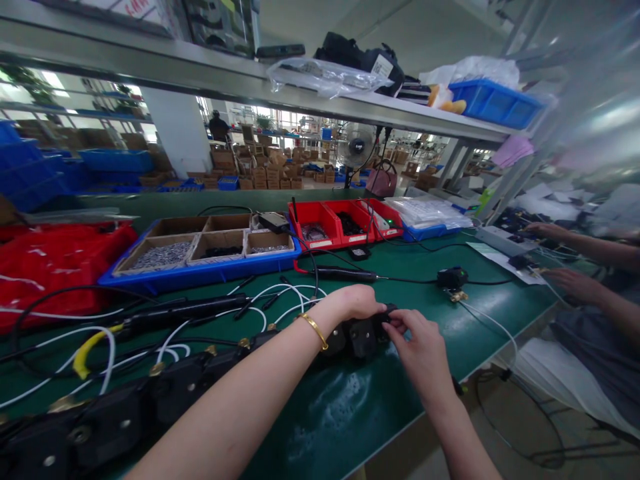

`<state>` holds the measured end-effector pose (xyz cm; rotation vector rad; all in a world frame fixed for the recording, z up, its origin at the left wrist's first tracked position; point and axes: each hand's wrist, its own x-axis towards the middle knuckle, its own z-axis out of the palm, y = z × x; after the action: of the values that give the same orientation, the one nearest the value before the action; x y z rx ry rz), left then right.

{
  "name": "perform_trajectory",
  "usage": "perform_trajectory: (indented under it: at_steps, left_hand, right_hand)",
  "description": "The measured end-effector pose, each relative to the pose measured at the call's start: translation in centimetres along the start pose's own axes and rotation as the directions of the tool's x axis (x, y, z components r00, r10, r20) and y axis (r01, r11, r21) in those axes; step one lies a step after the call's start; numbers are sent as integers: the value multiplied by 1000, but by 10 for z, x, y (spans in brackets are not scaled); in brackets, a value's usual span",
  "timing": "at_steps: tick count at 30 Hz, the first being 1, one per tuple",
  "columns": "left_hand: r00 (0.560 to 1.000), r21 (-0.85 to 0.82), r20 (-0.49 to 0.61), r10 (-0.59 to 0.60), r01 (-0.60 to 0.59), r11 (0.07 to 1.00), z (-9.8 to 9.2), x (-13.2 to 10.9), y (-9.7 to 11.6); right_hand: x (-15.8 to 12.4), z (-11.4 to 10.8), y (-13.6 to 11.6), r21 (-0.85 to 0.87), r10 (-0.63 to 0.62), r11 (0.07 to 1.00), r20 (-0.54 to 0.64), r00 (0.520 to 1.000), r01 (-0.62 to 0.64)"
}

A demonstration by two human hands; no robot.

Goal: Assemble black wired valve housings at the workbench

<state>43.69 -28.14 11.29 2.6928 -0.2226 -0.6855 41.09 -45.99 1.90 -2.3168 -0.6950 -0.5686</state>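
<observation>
A row of black block-shaped units (173, 393) with brass fittings runs from the lower left of the bench up to my hands. My left hand (361, 302), below a gold bangle, reaches over the row's right end with its fingers curled on a small black block (383, 327). From the right, my right hand (419, 335) pinches the edge of the same block between thumb and fingers. Whether a smaller piece sits in that pinch is hidden. Beyond my right hand, another black unit (453, 277) with a brass fitting and a white cable lies apart.
Behind lie a blue tray (200, 275) with cardboard compartments of small parts, and red bins (320, 241). Black electric screwdrivers (345, 274) and white cables (107, 360) cross the green bench (320, 413). At right, a co-worker's hands (563, 283) work. A shelf (280, 100) hangs overhead.
</observation>
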Motion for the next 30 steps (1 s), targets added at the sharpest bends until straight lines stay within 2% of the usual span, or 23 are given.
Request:
perform_trajectory:
  at_steps: [5,13,30]
  left_hand:
    - [1000,2,0,1,-1,1000,0,1,-1]
    - [1000,2,-11,5,-5,1000,2,4,-2]
    - [998,-11,-47,29,-30,1000,3,4,-4]
  right_hand:
    - [4,-1,-3,-14,45,999,24,999,-44]
    - [1,6,-10,3,197,980,2,980,-197]
    - [0,3,-21,19,283,959,25,959,-283]
